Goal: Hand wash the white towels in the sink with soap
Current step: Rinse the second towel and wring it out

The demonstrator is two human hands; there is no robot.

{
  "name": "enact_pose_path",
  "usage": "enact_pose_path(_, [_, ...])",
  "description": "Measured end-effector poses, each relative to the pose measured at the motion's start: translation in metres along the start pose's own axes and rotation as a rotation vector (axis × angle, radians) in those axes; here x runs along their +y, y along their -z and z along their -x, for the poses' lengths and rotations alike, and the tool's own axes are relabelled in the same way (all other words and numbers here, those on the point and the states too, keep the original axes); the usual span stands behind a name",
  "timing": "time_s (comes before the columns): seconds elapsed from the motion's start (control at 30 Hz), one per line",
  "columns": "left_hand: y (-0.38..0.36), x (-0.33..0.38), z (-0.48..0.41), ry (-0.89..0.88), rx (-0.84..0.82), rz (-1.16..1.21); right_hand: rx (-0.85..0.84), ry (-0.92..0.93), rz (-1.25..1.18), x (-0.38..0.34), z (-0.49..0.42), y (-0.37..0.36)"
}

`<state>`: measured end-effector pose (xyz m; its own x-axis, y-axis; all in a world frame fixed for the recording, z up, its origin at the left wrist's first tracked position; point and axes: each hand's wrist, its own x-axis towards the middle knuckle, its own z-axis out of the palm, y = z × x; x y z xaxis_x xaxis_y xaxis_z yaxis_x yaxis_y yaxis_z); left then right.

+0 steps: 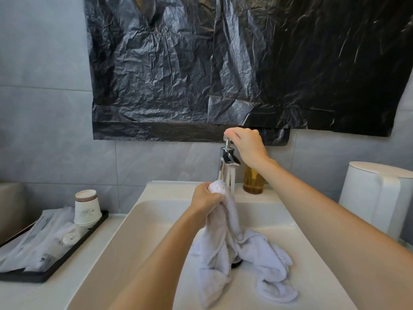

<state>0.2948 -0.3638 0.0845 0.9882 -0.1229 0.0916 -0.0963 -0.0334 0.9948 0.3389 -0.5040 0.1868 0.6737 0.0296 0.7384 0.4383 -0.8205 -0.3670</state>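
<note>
My left hand (206,199) grips the bunched top of a white towel (225,240) and holds it up just under the spout of the chrome faucet (224,171). The rest of the towel hangs down and lies crumpled in the white sink (156,222), covering the drain. A thin stream of water seems to run from the spout. My right hand (247,145) reaches over the faucet, its fingertips curled on the tip of the raised faucet handle (227,143). An amber soap bottle (253,182) stands behind the faucet on the sink's back ledge, its top hidden by my right wrist.
A black tray (55,267) on the counter at the left holds wrapped toiletries and stacked paper cups (86,208). A white lidded container (377,195) stands at the right. Black plastic sheeting (223,63) covers the wall above the sink.
</note>
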Motion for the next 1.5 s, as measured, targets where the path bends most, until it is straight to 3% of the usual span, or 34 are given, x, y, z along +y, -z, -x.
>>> enact_pose_path(0.17, [0.001, 0.002, 0.001, 0.029, -0.063, 0.021, 0.075, -0.112, -0.244, 0.001, 0.022, -0.005])
enact_pose_path(0.33, [0.004, 0.007, 0.005, 0.025, -0.135, 0.027, 0.363, -0.421, -0.372, 0.016, 0.064, -0.027])
enact_pose_path(0.4, [0.006, 0.008, 0.007, 0.022, -0.159, 0.040, 0.207, -0.523, -0.379, 0.021, 0.080, -0.033])
enact_pose_path(0.53, [0.009, 0.008, 0.010, -0.011, -0.204, 0.063, -0.410, -0.508, -0.425, 0.026, 0.105, -0.051])
enact_pose_path(0.6, [0.011, 0.008, 0.007, -0.059, -0.163, 0.077, -0.467, -0.469, -0.392, 0.024, 0.106, -0.045])
enact_pose_path(0.67, [0.011, 0.006, 0.006, -0.139, -0.130, 0.065, -0.295, -0.460, -0.478, 0.024, 0.103, -0.036])
enact_pose_path(0.77, [0.008, 0.001, 0.008, -0.250, -0.093, -0.167, 0.053, -0.388, -0.518, 0.027, 0.095, -0.024])
enact_pose_path(0.93, [0.006, -0.011, 0.007, -0.004, -0.393, -0.437, 0.359, -0.363, -0.546, 0.026, 0.087, 0.005])
enact_pose_path(1.03, [0.006, -0.020, 0.003, 0.104, -0.544, -0.382, 0.392, -0.383, -0.510, 0.032, 0.088, 0.012])
enact_pose_path(1.13, [0.003, -0.028, -0.001, 0.018, -0.396, -0.357, 0.405, -0.421, -0.507, 0.033, 0.094, 0.012])
enact_pose_path(1.23, [-0.006, -0.029, -0.004, -0.134, -0.044, -0.207, 0.372, -0.477, -0.502, 0.036, 0.099, 0.007])
enact_pose_path(1.3, [-0.012, -0.026, -0.009, -0.128, 0.093, -0.039, 0.285, -0.481, -0.498, 0.028, 0.102, -0.003])
enact_pose_path(1.4, [-0.021, -0.021, -0.012, -0.039, 0.144, 0.105, 0.122, -0.400, -0.452, 0.001, 0.110, -0.029])
enact_pose_path(1.5, [-0.028, -0.017, -0.016, 0.044, 0.133, 0.089, 0.070, -0.395, -0.371, -0.012, 0.118, -0.048])
